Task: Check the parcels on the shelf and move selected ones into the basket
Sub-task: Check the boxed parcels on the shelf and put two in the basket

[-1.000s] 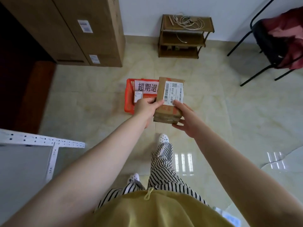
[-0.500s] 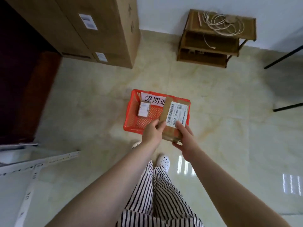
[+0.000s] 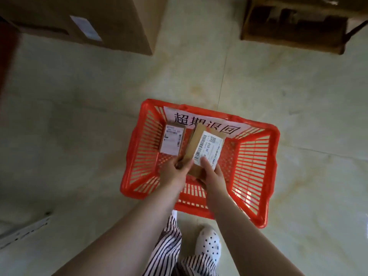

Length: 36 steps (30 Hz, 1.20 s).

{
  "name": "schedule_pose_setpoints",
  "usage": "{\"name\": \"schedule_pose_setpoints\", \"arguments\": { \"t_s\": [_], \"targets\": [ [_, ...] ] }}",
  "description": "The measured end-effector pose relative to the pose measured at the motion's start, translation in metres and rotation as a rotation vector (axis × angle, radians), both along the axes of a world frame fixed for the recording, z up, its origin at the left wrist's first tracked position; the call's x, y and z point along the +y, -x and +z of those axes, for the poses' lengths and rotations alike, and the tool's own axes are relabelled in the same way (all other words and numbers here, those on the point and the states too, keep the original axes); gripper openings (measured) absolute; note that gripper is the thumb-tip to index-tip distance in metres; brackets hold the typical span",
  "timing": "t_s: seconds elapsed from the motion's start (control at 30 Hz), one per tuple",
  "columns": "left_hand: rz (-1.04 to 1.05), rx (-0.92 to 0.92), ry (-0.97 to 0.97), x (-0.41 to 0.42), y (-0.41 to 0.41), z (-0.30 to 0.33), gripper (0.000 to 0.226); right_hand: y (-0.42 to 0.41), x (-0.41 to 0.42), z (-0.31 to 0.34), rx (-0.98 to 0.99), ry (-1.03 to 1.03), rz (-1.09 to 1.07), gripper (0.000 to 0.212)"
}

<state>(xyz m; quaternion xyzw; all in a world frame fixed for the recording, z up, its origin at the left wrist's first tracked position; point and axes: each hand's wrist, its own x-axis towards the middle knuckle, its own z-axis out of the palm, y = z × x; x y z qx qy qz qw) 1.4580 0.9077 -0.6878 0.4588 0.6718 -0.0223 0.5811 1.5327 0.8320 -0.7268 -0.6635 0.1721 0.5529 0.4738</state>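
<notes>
A red plastic basket [image 3: 256, 156] stands on the floor right in front of me, with a white paper sign in black characters on its far wall. Inside it at the left lies a small labelled parcel [image 3: 172, 142]. I hold a brown cardboard parcel [image 3: 201, 148] with a white barcode label inside the basket. My left hand [image 3: 175, 172] grips its near left corner. My right hand [image 3: 213, 176] holds its near right side, thumb on the label. Whether the parcel touches the basket floor I cannot tell.
Large cardboard boxes [image 3: 95, 18] stand at the far left. A low wooden rack [image 3: 294, 22] sits at the far right. A white perforated shelf rail [image 3: 22, 232] shows at the lower left. My striped trousers and white shoe [image 3: 209, 244] are just before the basket.
My head and hands have dropped toward the floor. The brown parcel has gone from above the basket's rim down into the basket, still held by both hands.
</notes>
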Motion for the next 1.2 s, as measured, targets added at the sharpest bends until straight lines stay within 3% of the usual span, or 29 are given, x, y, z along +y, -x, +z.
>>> {"name": "schedule_pose_setpoints", "arguments": {
  "t_s": [0.17, 0.37, 0.9, 1.2],
  "targets": [
    [0.214, 0.018, 0.052, -0.003, -0.007, -0.094, 0.031, 0.002, 0.016, -0.085, -0.128, 0.016, 0.106, 0.041],
    [0.432, 0.070, 0.161, 0.004, -0.019, -0.147, 0.048, -0.005, 0.027, -0.142, -0.220, 0.029, 0.178, 0.043],
    [0.499, 0.037, 0.259, 0.005, -0.015, -0.179, 0.060, -0.010, 0.032, -0.163, -0.212, 0.006, 0.257, 0.047],
    [0.478, -0.007, 0.227, 0.004, -0.017, -0.179, 0.078, -0.008, 0.032, -0.161, -0.227, 0.054, 0.266, 0.065]
  ]
}}
